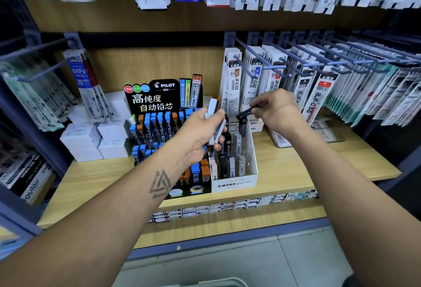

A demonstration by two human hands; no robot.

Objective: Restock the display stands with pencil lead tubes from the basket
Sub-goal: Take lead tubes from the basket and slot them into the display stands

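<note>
Near the shelf's front edge, the right hand [274, 109] is pinching a black tube [245, 112] over the white stand [234, 183] while the left hand [200, 134] is gripping spare tubes [214, 124], which risk slipping loose.

Wooden shelf [296, 172] carries black Pilot stand [159, 113], white Mono stand [234, 183], white boxes [95, 140]
</note>
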